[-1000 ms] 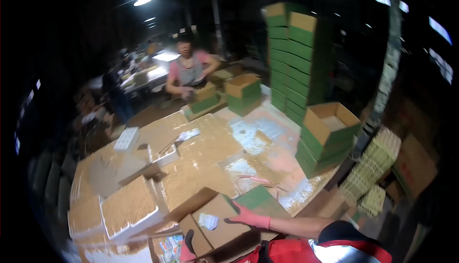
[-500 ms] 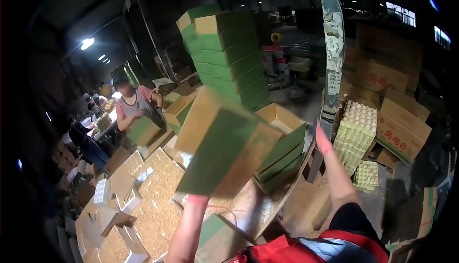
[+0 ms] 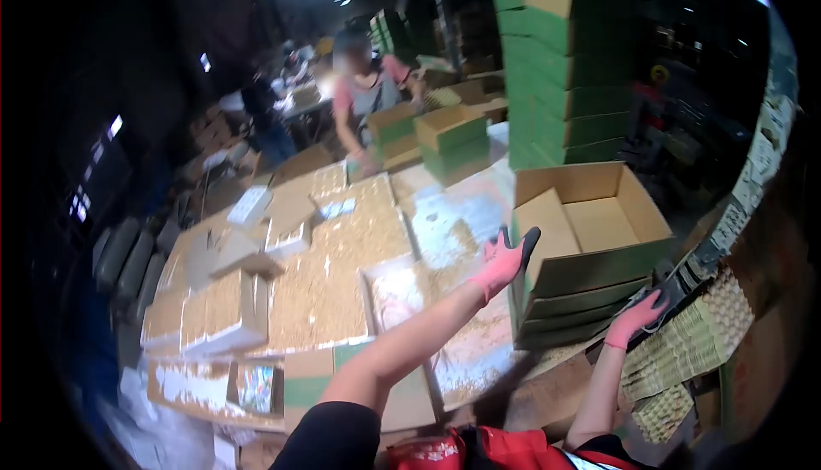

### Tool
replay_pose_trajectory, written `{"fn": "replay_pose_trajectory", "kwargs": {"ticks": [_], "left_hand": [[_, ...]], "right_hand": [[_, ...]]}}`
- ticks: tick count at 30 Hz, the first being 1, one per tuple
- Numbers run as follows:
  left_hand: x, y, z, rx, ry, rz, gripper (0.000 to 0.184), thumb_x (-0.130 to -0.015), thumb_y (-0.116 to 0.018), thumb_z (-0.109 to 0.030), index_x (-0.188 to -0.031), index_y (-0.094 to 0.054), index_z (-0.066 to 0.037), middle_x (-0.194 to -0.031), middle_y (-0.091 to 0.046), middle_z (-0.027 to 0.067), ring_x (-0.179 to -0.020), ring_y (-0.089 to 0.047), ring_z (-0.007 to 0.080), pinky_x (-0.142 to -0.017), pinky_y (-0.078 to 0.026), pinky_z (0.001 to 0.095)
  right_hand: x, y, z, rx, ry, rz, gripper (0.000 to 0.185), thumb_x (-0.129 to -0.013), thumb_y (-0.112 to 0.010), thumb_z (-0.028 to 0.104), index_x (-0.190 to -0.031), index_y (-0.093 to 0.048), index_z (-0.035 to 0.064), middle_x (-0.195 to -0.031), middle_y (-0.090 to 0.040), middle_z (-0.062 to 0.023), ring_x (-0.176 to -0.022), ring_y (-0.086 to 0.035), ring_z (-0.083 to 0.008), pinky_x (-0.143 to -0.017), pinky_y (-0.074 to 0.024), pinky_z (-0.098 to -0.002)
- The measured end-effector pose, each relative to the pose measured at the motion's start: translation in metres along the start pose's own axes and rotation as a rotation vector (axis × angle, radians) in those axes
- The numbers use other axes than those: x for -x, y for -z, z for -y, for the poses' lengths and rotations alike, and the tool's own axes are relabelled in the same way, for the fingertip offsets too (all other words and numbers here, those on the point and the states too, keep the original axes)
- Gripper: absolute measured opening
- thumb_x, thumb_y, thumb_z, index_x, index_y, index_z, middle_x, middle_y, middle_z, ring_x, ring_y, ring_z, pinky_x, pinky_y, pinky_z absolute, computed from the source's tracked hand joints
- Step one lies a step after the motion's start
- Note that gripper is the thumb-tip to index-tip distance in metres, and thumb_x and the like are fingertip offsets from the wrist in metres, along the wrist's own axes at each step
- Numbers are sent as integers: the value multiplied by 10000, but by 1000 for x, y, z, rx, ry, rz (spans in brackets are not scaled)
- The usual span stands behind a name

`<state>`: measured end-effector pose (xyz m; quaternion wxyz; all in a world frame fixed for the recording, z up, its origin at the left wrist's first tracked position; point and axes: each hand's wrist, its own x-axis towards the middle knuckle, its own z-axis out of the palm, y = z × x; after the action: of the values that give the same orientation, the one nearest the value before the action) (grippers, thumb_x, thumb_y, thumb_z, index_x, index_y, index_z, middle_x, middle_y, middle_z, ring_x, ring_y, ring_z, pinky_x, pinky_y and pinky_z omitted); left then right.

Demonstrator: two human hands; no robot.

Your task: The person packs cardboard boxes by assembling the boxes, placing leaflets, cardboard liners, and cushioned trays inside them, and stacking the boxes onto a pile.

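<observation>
Head view: find brown-lined green cardboard box (image 3: pixel 599 273) atop short pile of green cardboard boxes (image 3: pixel 586 309), near right edge of sawdust-strewn table (image 3: pixel 470 376). Note left hand in dark-tipped pink glove (image 3: pixel 503 265) with fingers spread, not clenched, at box's left side; can't tell if touching. Note right hand in matching glove (image 3: pixel 634 318) low beside pile's right side; can't tell if gripping or released. Risk, as judged: tipping or sliding off table edge if pushed unevenly, given loose seating; also snagging on brown inner flap (image 3: pixel 547 230) leaning inward at left. Read opening as facing up, long axis as running roughly left to right, slightly slanted.
</observation>
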<state>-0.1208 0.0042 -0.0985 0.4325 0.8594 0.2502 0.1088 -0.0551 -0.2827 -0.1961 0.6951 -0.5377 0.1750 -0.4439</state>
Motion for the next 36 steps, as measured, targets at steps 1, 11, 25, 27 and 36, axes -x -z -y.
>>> {"fn": "replay_pose_trajectory", "kwargs": {"ticks": [1,11,25,27,36], "left_hand": [[13,26,16,123,-132,15,885,-881,-553,-607,-1485,-253,-34,-1502,-219,239,-1357,-276,414,-1128,-236,428],[270,294,363,-97,228,-606,406,-888,-614,-247,-1236,-554,-47,-1184,-580,186,-1088,-543,354,-956,-429,417],[318,324,261,-801,-481,-198,465,-866,-478,-222,-1298,-495,-49,-1389,-446,204,-1292,-424,363,-1154,-222,524],[315,302,283,-910,-663,-494,495,-825,-529,-214,-1285,-496,-31,-1319,-482,198,-1262,-440,350,-1142,-243,526],[347,321,279,-148,-575,-111,108,-854,-497,-187,-934,-542,-131,-1036,-549,70,-1072,-503,254,-1051,-327,395]], "right_hand": [[30,-3,52,-13,118,119,382,-982,-505,108,-1320,-456,-64,-1361,-490,-199,-1210,-488,-277,-1075,-349,-358],[454,128,74,56,1485,2283,697,-781,-686,361,-1365,-434,75,-1388,-419,-220,-1293,-400,-413,-1092,-309,-482],[426,-30,254,416,1044,2468,503,-849,-636,205,-1293,-464,42,-1204,-570,-205,-1122,-552,-377,-916,-460,-424],[422,-47,253,374,801,2575,566,-842,-629,189,-1343,-421,27,-1298,-507,-223,-1217,-491,-383,-1019,-406,-415],[513,-123,220,-59,1291,2294,468,-701,-700,99,-1132,-530,28,-1063,-591,-175,-1002,-573,-374,-847,-459,-453]]}}
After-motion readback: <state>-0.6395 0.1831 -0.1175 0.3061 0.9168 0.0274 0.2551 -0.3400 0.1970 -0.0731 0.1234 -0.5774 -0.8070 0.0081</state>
